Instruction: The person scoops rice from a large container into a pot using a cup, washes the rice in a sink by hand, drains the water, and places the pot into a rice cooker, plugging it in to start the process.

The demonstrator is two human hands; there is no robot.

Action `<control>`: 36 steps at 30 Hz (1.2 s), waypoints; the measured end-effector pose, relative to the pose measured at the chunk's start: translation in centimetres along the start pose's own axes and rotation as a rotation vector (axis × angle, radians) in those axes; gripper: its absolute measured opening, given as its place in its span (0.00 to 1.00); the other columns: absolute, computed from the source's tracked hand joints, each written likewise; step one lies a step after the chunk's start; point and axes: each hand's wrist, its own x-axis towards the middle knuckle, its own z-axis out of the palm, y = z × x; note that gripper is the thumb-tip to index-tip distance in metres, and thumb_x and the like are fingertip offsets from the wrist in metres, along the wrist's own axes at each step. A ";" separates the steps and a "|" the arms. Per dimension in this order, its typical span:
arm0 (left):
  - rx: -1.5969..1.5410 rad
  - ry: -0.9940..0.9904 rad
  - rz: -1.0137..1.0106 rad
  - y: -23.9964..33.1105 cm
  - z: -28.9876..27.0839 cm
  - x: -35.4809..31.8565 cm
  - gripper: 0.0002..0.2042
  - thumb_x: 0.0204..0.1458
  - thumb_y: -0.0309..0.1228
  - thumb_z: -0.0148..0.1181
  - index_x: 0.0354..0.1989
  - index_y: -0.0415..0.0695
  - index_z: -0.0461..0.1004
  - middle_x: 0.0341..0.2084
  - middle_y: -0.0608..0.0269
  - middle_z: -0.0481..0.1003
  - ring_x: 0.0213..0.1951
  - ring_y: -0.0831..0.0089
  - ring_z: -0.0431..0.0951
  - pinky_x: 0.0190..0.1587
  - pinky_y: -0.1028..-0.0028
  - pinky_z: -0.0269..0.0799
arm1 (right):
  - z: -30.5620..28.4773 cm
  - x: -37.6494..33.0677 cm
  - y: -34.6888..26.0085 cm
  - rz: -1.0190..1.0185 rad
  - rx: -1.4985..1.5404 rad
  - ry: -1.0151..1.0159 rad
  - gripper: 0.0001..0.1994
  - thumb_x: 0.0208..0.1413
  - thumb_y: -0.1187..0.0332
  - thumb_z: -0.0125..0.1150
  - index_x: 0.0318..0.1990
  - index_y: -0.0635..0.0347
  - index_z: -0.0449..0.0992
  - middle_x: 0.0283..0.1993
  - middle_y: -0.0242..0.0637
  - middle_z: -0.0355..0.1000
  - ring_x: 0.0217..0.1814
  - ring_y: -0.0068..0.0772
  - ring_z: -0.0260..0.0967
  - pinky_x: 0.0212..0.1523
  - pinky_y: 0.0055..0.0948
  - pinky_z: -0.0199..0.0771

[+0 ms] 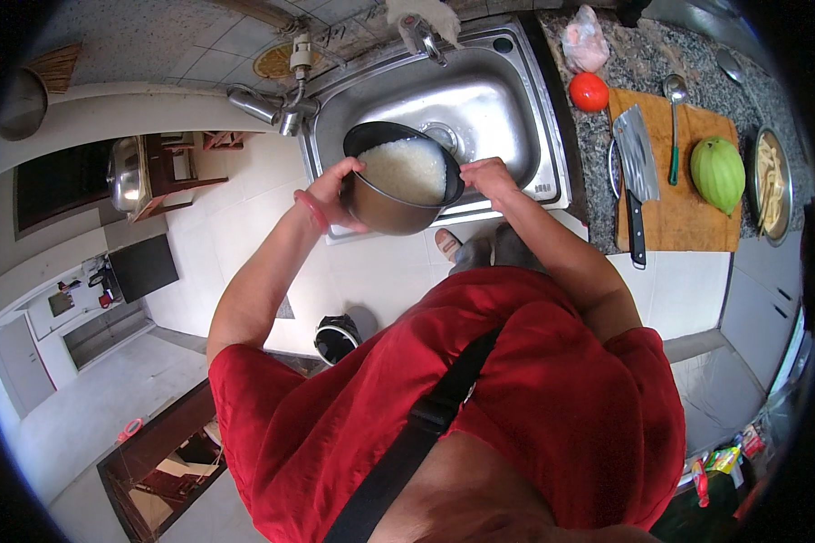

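Both my hands hold a rice cooker pot (389, 213), dark inside and brownish outside, at the near edge of the steel sink (507, 100). White rice (407, 170) in pale cloudy water lies in it, and the pot leans toward the basin. My left hand (337, 190) is closed on the pot's left side, its thumb on the rim; a pinkish bangle circles that wrist. On the right, the rim is pinched between the thumb and fingers of my right hand (489, 178). The sink drain (442, 136) shows just beyond the pot.
A faucet (421, 38) reaches over the sink's far edge. Right of it, a cutting board (697, 226) bears a cleaver (637, 154), a ladle (675, 118) and a green melon-like gourd (718, 175). Nearby are a tomato (589, 91), a plastic bag (586, 41) and a bowl (788, 181) of pale strips.
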 end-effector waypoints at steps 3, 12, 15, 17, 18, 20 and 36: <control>-0.028 -0.031 0.030 -0.6 -0.6 0.5 0.35 0.34 0.44 0.56 0.55 0.48 0.55 0.53 0.50 0.55 0.51 0.50 0.61 0.39 0.46 0.66 | 0.0 -0.1 -0.4 -0.034 -0.032 -0.008 0.09 0.38 0.78 0.57 0.31 0.71 0.75 0.25 0.39 0.72 0.25 0.27 0.66 0.31 0.22 0.66; -0.500 -0.212 0.412 -7.2 -2.6 9.8 0.17 0.37 0.31 0.51 0.40 0.44 0.67 0.44 0.51 0.64 0.47 0.47 0.64 0.40 0.35 0.62 | -2.9 0.1 -12.5 -0.645 -0.797 0.253 0.16 0.47 0.56 0.52 0.32 0.59 0.77 0.27 0.45 0.73 0.30 0.44 0.71 0.34 0.34 0.69; -0.622 -0.295 0.494 -7.0 1.4 8.4 0.18 0.37 0.31 0.51 0.41 0.45 0.66 0.43 0.52 0.66 0.45 0.46 0.65 0.41 0.33 0.60 | -0.6 -2.4 -18.4 -0.771 -0.956 0.286 0.19 0.47 0.50 0.54 0.31 0.58 0.78 0.27 0.44 0.73 0.33 0.45 0.71 0.35 0.36 0.68; -0.662 -0.381 0.523 -7.7 1.5 9.7 0.19 0.38 0.31 0.51 0.42 0.44 0.66 0.43 0.52 0.66 0.45 0.47 0.66 0.43 0.34 0.59 | 1.1 -3.0 -20.1 -0.862 -1.103 0.316 0.20 0.46 0.48 0.55 0.29 0.58 0.78 0.25 0.45 0.72 0.29 0.45 0.70 0.33 0.34 0.67; -0.668 -0.412 0.544 -7.8 1.7 10.0 0.19 0.38 0.31 0.51 0.43 0.43 0.66 0.43 0.52 0.66 0.45 0.48 0.66 0.43 0.35 0.59 | 1.5 -2.8 -20.5 -0.904 -1.164 0.333 0.19 0.46 0.49 0.55 0.29 0.57 0.78 0.24 0.45 0.72 0.29 0.45 0.70 0.33 0.35 0.67; -0.679 -0.419 0.580 -8.0 2.3 10.7 0.20 0.38 0.30 0.51 0.44 0.42 0.66 0.43 0.53 0.66 0.45 0.50 0.67 0.43 0.36 0.60 | 2.0 -1.8 -20.7 -0.989 -1.286 0.362 0.17 0.46 0.51 0.55 0.28 0.56 0.78 0.24 0.44 0.72 0.29 0.44 0.70 0.34 0.37 0.66; -0.691 -0.360 0.630 -6.0 5.6 15.8 0.34 0.34 0.32 0.52 0.56 0.49 0.50 0.54 0.52 0.52 0.53 0.46 0.55 0.39 0.31 0.57 | 2.1 -0.5 -21.4 -1.233 -1.690 0.426 0.13 0.49 0.58 0.52 0.24 0.56 0.75 0.27 0.38 0.72 0.35 0.41 0.68 0.37 0.42 0.59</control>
